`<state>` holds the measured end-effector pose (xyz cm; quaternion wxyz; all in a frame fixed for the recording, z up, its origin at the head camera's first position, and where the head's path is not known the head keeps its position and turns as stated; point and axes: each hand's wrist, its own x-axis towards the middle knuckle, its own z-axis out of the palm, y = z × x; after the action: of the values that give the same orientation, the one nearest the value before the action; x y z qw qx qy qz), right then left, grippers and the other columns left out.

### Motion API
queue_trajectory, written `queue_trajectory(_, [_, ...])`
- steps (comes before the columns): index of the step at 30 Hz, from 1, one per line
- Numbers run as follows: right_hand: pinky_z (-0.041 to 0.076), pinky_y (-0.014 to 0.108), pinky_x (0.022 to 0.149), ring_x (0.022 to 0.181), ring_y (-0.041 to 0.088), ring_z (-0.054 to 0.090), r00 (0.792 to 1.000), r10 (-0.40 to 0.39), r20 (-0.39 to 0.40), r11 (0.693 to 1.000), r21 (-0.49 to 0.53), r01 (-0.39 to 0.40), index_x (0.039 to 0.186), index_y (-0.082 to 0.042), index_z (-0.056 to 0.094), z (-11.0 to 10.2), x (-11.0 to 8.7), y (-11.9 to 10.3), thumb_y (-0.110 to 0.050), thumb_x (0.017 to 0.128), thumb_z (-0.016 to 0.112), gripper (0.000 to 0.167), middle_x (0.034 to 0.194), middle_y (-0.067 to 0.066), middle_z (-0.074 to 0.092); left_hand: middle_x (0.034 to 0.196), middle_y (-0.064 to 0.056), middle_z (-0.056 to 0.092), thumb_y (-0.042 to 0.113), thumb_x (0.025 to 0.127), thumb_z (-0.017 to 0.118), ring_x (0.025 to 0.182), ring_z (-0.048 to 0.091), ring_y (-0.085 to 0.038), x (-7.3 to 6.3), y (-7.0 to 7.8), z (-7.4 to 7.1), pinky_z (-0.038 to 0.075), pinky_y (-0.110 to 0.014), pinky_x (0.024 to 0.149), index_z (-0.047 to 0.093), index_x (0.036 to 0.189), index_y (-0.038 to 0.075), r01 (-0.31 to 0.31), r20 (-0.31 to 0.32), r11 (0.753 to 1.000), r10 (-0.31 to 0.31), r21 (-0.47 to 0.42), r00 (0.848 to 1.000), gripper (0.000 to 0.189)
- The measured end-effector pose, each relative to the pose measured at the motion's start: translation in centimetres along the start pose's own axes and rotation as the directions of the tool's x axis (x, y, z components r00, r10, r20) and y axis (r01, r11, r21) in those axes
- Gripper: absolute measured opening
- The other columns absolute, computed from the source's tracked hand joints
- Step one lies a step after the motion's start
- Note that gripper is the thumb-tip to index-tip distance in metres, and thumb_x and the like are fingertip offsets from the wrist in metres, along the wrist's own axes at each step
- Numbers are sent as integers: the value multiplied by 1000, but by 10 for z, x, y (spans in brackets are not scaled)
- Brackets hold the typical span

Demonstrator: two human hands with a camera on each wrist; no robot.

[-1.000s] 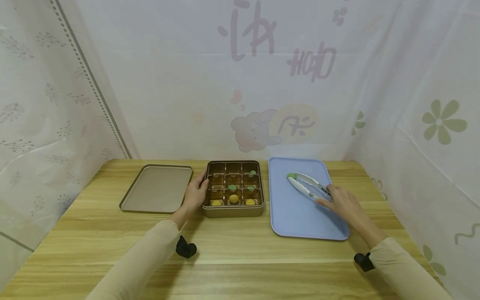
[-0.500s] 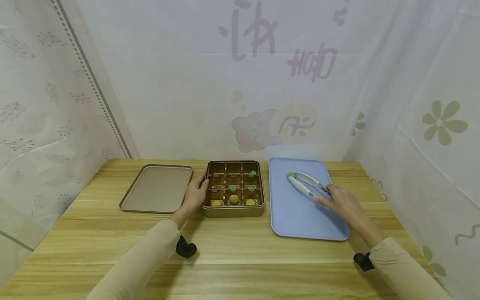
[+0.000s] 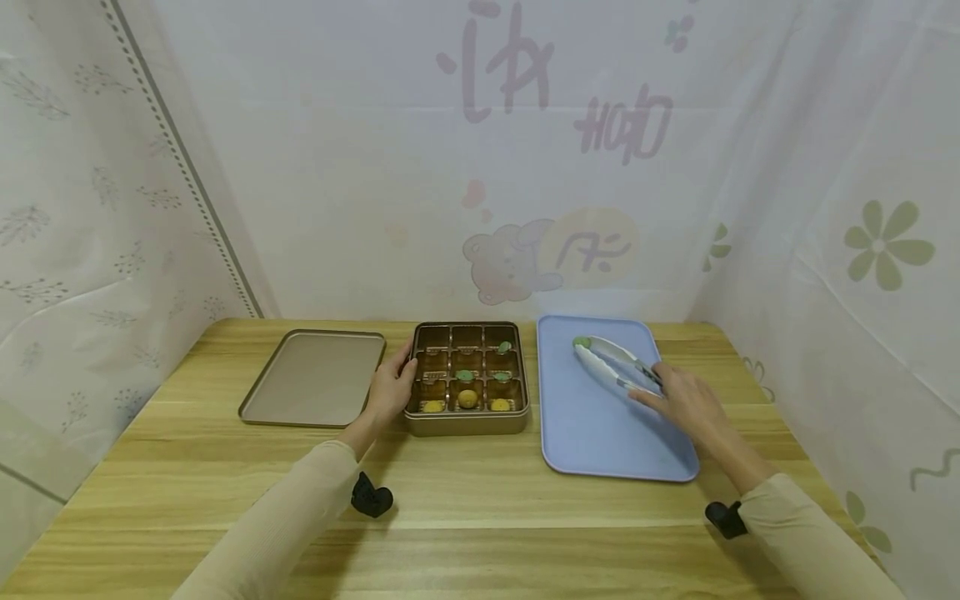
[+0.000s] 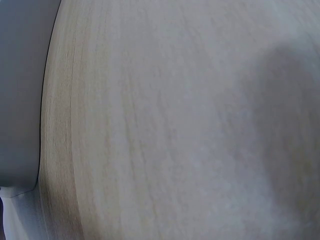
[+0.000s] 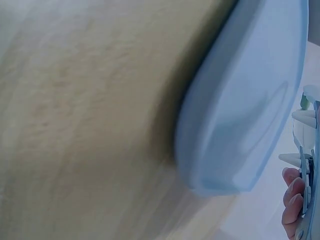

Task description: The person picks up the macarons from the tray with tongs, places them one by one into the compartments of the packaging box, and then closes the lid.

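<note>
In the head view, my left hand (image 3: 390,390) holds the left side of a brown-gold compartment box (image 3: 468,423), thumb at its rim. Small yellow pieces (image 3: 433,406) lie in the front row, with a round yellow-brown one (image 3: 468,399) in the middle. Flat green pieces (image 3: 465,376) sit in several other compartments. Over a blue tray (image 3: 600,442), my right hand (image 3: 688,406) grips a pair of tongs (image 3: 600,369). A small green ball (image 3: 582,342) is pinched at the tongs' tips. The left wrist view shows neither hand.
A shallow square gold lid (image 3: 315,379) lies left of the box. All of it stands on a wooden table (image 3: 480,533) with patterned white cloth (image 3: 360,183) hanging behind and at both sides. A raised rim runs round the blue tray.
The tongs' tips and the green ball have shifted slightly upward in the head view, and the right hand has risen a little. My left hand and the box stay in place.
</note>
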<state>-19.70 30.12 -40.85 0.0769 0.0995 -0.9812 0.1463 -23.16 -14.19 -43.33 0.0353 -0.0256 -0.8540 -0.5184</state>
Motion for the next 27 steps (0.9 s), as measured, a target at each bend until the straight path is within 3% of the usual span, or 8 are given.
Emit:
queue_trajectory(13, [32, 28, 44, 55, 16, 43, 1000, -7, -9, 1000, 6, 7, 88, -4, 55, -7, 20, -32, -47, 81, 70, 46, 66, 2, 49, 150, -15, 32, 14, 102, 39, 136, 34, -31, 1, 1, -1, 33, -46, 108, 30, 147, 4, 13, 8, 1000, -13, 7, 1000, 47])
queue_trajectory(27, [34, 28, 48, 57, 16, 45, 993, -116, -36, 993, 0, 116, 93, -2, 61, 1, 53, -87, -48, 78, 72, 50, 66, 2, 52, 149, -17, 33, 14, 102, 39, 137, 31, -32, 0, 0, 0, 31, -47, 109, 30, 147, 3, 17, 6, 1000, -17, 4, 1000, 47])
